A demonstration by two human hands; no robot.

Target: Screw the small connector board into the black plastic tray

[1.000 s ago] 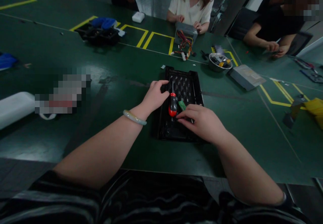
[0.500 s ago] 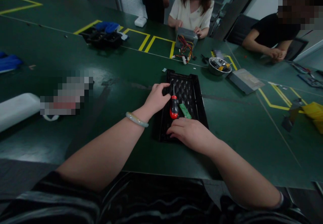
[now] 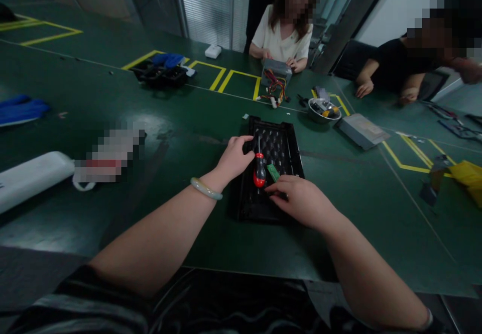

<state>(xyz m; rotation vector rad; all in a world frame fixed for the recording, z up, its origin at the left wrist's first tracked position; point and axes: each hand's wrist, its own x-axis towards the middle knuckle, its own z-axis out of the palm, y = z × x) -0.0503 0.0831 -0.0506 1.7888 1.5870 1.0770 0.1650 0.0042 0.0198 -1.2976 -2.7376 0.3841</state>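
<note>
A black plastic tray-like panel (image 3: 263,208) with a bumpy inner surface lies on the green table. In it rest a red and black screwdriver (image 3: 259,171), its shaft pointing away from me, and a small green circuit board (image 3: 272,172). My left hand (image 3: 235,158) is at the panel's left edge, thumb and forefinger apart around a dark part whose nature I cannot make out. Over the near right part of the panel is my right hand (image 3: 301,198), fingers slightly spread beside the board's near end. Its fingertips are partly hidden in shadow.
Across the table a person's hands hold a grey metal box (image 3: 277,68) with coloured cables. Right of it are a metal bowl (image 3: 324,118) and a grey box (image 3: 362,130). A black bin (image 3: 160,75), blue gloves (image 3: 22,110) and a white object (image 3: 35,178) are left.
My right hand has shifted a little right over the panel, uncovering more of its near part. The view has tilted slightly. The person at the right has moved their hands apart.
</note>
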